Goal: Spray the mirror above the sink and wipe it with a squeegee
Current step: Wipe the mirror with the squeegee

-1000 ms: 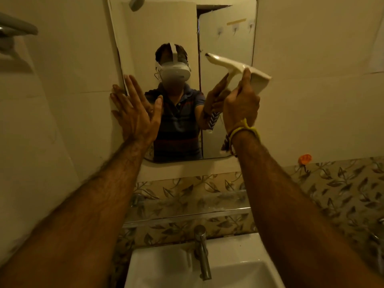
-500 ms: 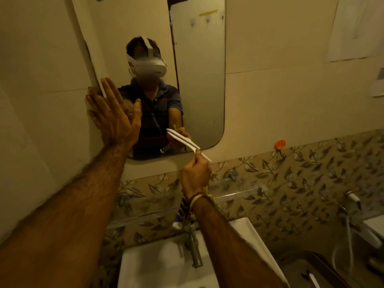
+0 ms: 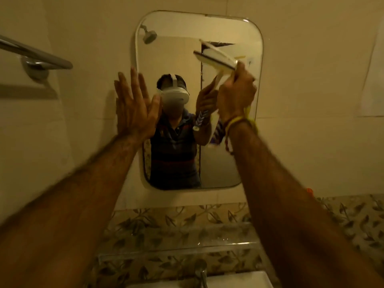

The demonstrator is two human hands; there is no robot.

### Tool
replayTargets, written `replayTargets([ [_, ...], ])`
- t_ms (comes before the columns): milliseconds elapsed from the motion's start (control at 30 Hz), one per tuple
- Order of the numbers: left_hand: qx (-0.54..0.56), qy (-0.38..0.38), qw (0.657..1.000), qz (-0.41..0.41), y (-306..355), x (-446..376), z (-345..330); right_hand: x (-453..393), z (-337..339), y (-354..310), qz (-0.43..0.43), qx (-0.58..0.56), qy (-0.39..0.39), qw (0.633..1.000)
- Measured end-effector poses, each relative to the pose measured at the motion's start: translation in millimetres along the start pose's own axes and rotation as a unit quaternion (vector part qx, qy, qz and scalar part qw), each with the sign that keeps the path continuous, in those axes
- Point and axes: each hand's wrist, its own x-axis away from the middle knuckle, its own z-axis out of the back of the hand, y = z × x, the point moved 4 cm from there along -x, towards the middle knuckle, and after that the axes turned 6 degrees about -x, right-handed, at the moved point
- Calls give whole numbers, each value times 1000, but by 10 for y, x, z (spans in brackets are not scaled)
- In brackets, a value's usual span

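Squeegee (image 3: 216,59) up top, ready for a pull down the mirror (image 3: 176,59).
My right hand (image 3: 235,94) has its grip wrapped round the handle; my left hand (image 3: 135,109) is flat-fingered at the mirror's edge. I'd keep the blade flush, pressure even.

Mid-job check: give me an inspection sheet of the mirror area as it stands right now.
Surface: mirror on the wall, rounded corners; streaks cannot be judged.
Job's things: squeegee raised at the mirror's upper right; spray bottle not seen.
Clutter: nothing seen.
Grippers: right hand grips the squeegee handle; left hand flat, fingers straight, at the mirror's left edge.
Cables: nothing seen.
Surroundings: towel bar at left, glass shelf, tap and sink below.
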Motion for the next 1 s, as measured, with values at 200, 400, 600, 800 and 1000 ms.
replayTargets([
  [200, -45, -46, 998, 28, -22, -235, -234, -272, -262, -86, 35, 76, -4, 996],
  [400, 15, -20, 1000, 11, 15, -92, -145, 674, -351, 218, 26, 65, -47, 996],
  [600, 90, -41, 995, -18, -46, 67, 30, 2213, -424, 573, -1, 155, -220, 963],
  [800, 119, -60, 991, -21, -143, -106, 349, 1431, -565, -46, 53, 32, -156, 986],
  [1000, 92, -63, 993, 38, -108, -124, 302, 102, -918, -737, 138, 137, -86, 977],
])
